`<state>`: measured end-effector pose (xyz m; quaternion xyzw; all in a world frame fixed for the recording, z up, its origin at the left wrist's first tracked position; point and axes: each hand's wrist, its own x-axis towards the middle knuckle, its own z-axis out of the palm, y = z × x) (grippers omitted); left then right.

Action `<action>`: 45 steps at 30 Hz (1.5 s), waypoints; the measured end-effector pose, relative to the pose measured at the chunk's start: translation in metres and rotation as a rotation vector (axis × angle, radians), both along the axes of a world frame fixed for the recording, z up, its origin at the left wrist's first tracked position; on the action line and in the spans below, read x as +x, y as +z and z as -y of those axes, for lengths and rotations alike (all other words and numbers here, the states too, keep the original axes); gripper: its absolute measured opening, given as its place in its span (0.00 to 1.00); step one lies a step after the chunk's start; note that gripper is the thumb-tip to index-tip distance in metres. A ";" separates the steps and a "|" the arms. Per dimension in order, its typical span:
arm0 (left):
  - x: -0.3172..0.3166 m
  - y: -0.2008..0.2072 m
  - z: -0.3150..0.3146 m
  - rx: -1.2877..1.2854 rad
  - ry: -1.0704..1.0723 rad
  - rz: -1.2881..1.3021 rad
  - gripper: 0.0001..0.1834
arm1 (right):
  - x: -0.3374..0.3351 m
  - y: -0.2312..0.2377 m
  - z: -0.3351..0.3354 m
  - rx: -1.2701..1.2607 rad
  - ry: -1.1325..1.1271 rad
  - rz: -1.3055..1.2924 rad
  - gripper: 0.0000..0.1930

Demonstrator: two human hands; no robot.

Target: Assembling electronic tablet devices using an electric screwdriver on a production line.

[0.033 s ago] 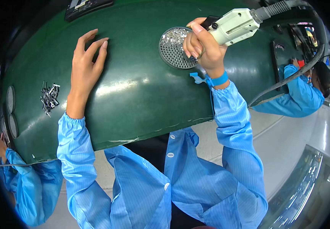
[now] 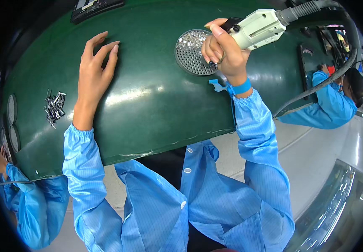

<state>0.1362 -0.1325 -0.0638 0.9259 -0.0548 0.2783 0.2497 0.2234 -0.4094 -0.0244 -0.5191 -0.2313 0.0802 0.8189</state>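
Observation:
On the green tabletop (image 2: pixel 143 115) my left hand (image 2: pixel 95 69) rests with bent fingers apart and nothing in them. My right hand (image 2: pixel 227 52), with a blue band (image 2: pixel 242 87) round its wrist, is wrapped about the front of a pale green corded hand tool (image 2: pixel 258 30). The tool's front end is hidden by my fingers, so its exact kind does not show. Just beneath and left of that hand lies a round grey dish (image 2: pixel 187 63) with a grid of holes, and small shiny metal pieces (image 2: pixel 191 40) cover its far part.
Left of my left hand lies a loose pile of small dark and silver parts (image 2: pixel 55 107). Two round grey discs (image 2: pixel 12 109) stand at the left edge. A thick grey cable (image 2: pixel 345 69) curves down on the right. Co-workers in blue sleeves (image 2: pixel 330 103) sit at both sides.

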 end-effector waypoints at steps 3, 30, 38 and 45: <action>0.001 0.000 0.000 -0.022 0.001 -0.018 0.10 | -0.002 0.003 -0.001 -0.045 0.000 0.003 0.05; 0.001 -0.005 -0.003 -0.016 -0.025 0.008 0.10 | 0.000 -0.007 0.001 -0.076 -0.014 0.072 0.08; 0.003 -0.003 -0.004 0.007 -0.018 0.021 0.10 | -0.002 -0.002 -0.003 -0.080 -0.042 0.105 0.09; 0.002 -0.006 -0.005 0.006 -0.035 0.023 0.10 | -0.002 -0.004 -0.002 -0.093 -0.039 0.120 0.10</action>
